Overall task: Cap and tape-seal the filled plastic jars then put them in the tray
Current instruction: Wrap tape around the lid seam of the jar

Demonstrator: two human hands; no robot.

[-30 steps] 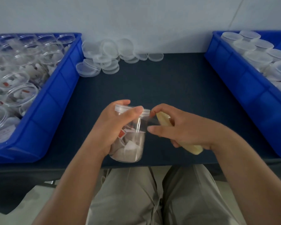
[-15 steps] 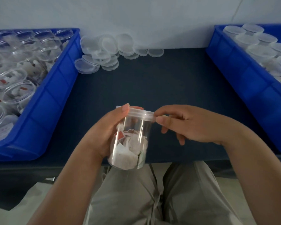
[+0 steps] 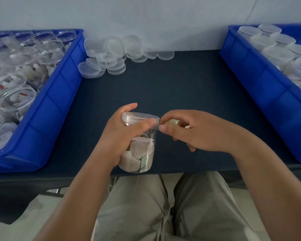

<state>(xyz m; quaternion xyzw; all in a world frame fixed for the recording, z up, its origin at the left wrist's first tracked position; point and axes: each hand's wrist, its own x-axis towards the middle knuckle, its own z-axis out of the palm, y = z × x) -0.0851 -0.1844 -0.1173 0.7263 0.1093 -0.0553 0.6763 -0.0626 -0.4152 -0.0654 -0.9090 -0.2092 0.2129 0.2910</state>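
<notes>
The left hand (image 3: 118, 136) gripped the clear plastic jar (image 3: 142, 153) of white sachets, fingers curled round its wall, over the near edge of the dark blue surface (image 3: 163, 84). The right hand (image 3: 195, 133), curled round a pale yellowish tape roll (image 3: 172, 122), pinched at the rim of the translucent cap (image 3: 139, 116). Sealing seemed in hand; next the tape should be wrapped around that rim, pressed flat.

We see a dark tabletop (image 3: 172, 87). A blue tray (image 3: 56, 105) sits at its left edge, a second blue tray (image 3: 261, 87) at its right edge. Clear lids (image 3: 111, 53) lie heaped along the far edge, near the left corner.
</notes>
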